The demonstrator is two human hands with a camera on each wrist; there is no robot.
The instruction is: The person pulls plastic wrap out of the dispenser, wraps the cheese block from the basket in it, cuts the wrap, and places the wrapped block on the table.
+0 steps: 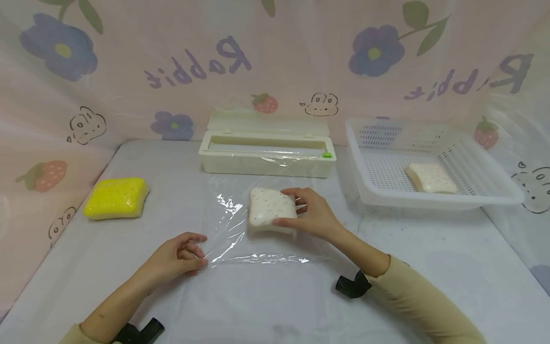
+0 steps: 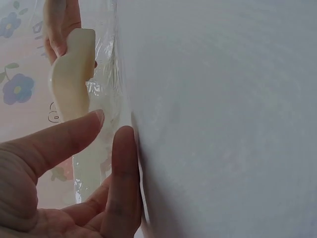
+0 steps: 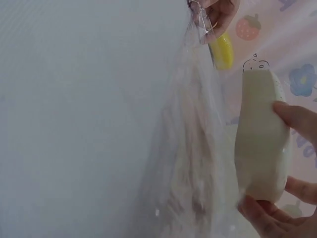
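Note:
A white pillow-shaped block with dark specks (image 1: 271, 208) is held by its right side between the thumb and fingers of my right hand (image 1: 312, 213). The block is over a sheet of clear cling film (image 1: 232, 248), and in the right wrist view its pale side (image 3: 260, 134) stands a little off the film. My left hand (image 1: 182, 253) is at the film's near left corner, touching its edge. In the left wrist view a gap shows between the left thumb (image 2: 64, 141) and forefinger (image 2: 125, 168).
Behind the film stands a cream film dispenser box (image 1: 268, 165), lid up, a roll inside. A yellow block (image 1: 116, 198) lies at the left. A white perforated basket (image 1: 434, 198) at the right holds another speckled block (image 1: 431, 178). A patterned curtain (image 1: 283, 62) hangs behind.

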